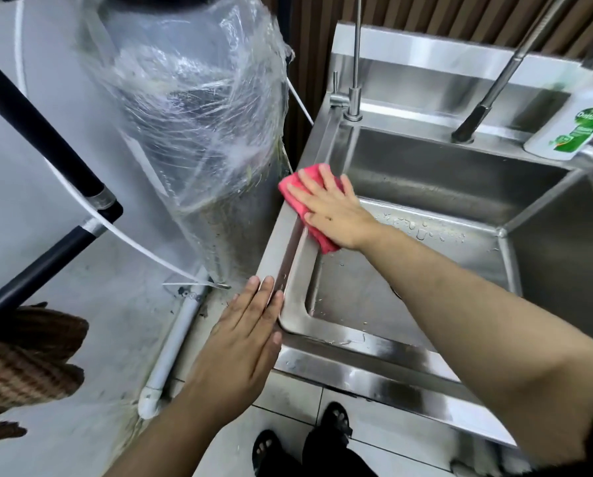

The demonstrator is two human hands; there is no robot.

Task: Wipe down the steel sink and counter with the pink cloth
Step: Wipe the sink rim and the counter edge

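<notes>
The steel sink (425, 187) fills the right half of the view, with water drops on its floor and rim. A folded pink cloth (296, 201) lies on the sink's left rim. My right hand (332, 210) presses flat on the cloth with straight, spread fingers. Nearer to me, my left hand (246, 339) rests flat on the front left corner of the rim, fingers straight and together, holding nothing.
A thin steel tap (355, 98) and a long-handled faucet (487, 101) stand at the sink's back ledge. A white and green soap bottle (570, 129) sits at the back right. A plastic-wrapped tank (198, 125) stands close to the sink's left side, with white pipes below.
</notes>
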